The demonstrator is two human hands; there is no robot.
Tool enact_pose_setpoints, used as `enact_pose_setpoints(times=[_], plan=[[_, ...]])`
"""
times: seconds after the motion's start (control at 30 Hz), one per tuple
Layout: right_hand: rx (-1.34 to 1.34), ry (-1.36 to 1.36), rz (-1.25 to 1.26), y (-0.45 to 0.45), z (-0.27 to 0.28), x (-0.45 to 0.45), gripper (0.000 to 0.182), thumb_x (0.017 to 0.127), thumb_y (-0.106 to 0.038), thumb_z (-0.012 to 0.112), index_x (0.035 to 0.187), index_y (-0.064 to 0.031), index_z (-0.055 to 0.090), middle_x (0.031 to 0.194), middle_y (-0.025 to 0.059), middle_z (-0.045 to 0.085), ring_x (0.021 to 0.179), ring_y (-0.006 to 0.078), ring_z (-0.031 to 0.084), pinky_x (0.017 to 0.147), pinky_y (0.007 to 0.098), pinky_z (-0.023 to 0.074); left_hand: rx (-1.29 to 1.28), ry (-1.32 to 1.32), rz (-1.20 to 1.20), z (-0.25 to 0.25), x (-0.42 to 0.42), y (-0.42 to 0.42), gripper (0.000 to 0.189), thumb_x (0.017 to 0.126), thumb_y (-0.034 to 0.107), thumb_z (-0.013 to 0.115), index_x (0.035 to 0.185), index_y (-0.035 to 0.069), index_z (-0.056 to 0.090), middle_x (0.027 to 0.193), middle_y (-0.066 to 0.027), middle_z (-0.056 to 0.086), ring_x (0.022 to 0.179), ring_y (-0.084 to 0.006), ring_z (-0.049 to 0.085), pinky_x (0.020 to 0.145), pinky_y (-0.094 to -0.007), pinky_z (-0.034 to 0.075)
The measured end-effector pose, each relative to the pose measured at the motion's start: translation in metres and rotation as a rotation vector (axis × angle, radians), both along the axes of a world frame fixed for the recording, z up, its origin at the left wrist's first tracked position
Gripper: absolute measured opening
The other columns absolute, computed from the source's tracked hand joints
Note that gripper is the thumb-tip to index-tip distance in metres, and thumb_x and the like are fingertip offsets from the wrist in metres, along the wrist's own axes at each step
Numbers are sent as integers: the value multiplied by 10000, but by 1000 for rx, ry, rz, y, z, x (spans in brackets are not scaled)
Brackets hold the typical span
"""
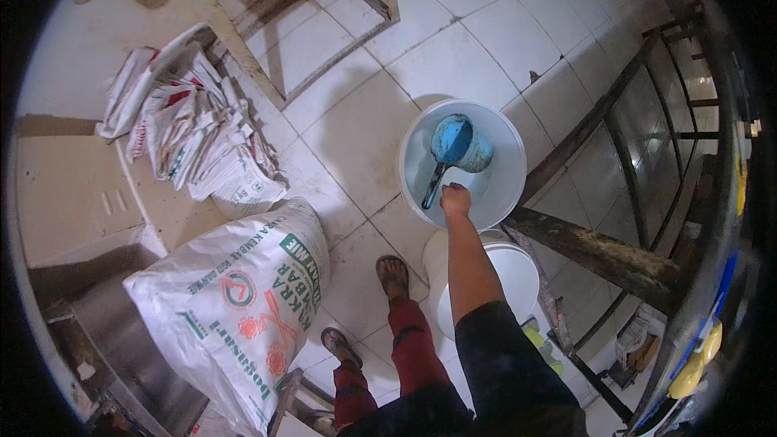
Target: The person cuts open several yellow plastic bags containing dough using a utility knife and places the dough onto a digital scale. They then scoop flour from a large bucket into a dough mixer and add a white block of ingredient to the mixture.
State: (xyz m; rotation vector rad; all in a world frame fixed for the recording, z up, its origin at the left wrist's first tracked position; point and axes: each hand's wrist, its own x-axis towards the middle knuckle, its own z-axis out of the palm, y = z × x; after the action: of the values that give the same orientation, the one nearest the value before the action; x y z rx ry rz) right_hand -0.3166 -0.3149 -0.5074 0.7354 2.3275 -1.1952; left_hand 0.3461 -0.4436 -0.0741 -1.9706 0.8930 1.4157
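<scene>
My right hand is over the near part of a white plastic bucket, its fingers curled in and nothing visible in them. Just beyond it, inside the bucket, a worn blue plastic dipper lies tilted. Its dark handle points back towards me, left of my hand, with a small gap between them. Whether the bucket holds water is hard to tell. A second white bucket or tub stands nearer me, partly under my forearm. My left hand is out of view.
A large white woven sack with printing stands on the left, beside a stack of folded sacks. A wooden frame stands ahead. On the right are a dark wooden beam and metal rack bars. The floor is white tile.
</scene>
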Motion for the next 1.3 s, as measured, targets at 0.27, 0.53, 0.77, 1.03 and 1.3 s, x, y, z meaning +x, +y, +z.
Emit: enact_pose_setpoints(times=[0.27, 0.53, 0.77, 1.03, 1.3], plan=[[109, -201, 253, -35, 29, -16, 559, 737, -326, 679, 1115, 66, 553, 1020, 262, 634, 1026, 430, 581, 910, 432, 446, 21, -62, 33, -10, -26, -24, 318, 957, 325, 503, 1211, 135, 523, 985, -74, 642, 870, -163, 615, 739, -316, 492], [698, -178, 672, -9, 55, -2, 333, 856, -220, 558, 1100, 7, 549, 1109, 226, 605, 982, 355, 625, 859, 420, 512, 38, -66, 30, -4, -55, -46, 335, 973, 317, 482, 1236, 110, 506, 1003, -86, 629, 913, -173, 607, 791, -315, 489], [532, -144, 861, -5, 44, 9, 239, 835, -144, 570, 999, 28, 551, 914, 195, 647, 832, 265, 672, 697, 390, 545, 20, 65, 16, 10, -81, -52, 346, 984, 286, 466, 1256, 73, 486, 1046, -100, 600, 959, -177, 590, 851, -324, 481], [-489, -418, 53, 12, 124, 2, 164, 816, -137, 606, 906, -50, 500, 621, 25, 492, 448, 124, 440, 373, 282, 339, 35, 65, -24, 27, -80, -53, 350, 998, 269, 420, 1282, 68, 453, 1077, -109, 580, 974, -186, 583, 865, -329, 481], [-87, -162, 301, 16, 137, 30, 157, 835, -135, 574, 924, -26, 505, 619, 58, 512, 455, 154, 480, 388, 312, 382, 23, 123, -1, 41, -68, -50, 348, 993, 245, 409, 1282, 56, 451, 1099, -127, 598, 997, -193, 595, 834, -326, 498]])
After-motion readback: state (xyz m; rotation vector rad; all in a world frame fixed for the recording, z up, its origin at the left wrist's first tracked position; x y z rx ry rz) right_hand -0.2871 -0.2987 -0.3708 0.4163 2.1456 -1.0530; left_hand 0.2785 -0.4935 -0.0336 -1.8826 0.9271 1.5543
